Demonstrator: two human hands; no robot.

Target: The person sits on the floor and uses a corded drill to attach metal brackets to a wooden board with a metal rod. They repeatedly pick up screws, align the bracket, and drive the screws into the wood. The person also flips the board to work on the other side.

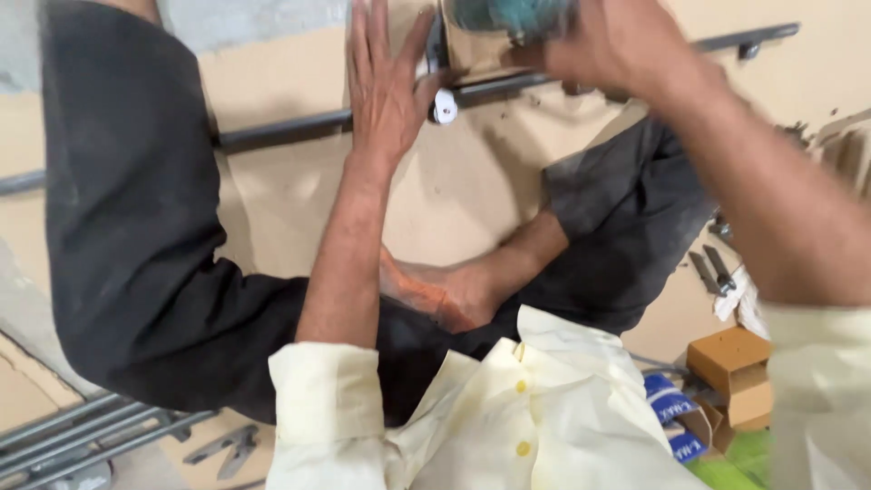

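Cream shirt point(508, 408) is seen nearest. Left hand point(386, 86) is laid flat, grip open, just left of wood piece point(472, 45). Right hand point(617, 41) is closed on teal tool point(513, 14) above the piece; blurred.

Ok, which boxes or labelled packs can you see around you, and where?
Plain brown cardboard box: lower right on the floor, rectangular, lid shut.
Blue packs with white print: just left of and below the brown box, small and flat.
Green package: bottom right corner, only partly in view.
No signs or screens in view.
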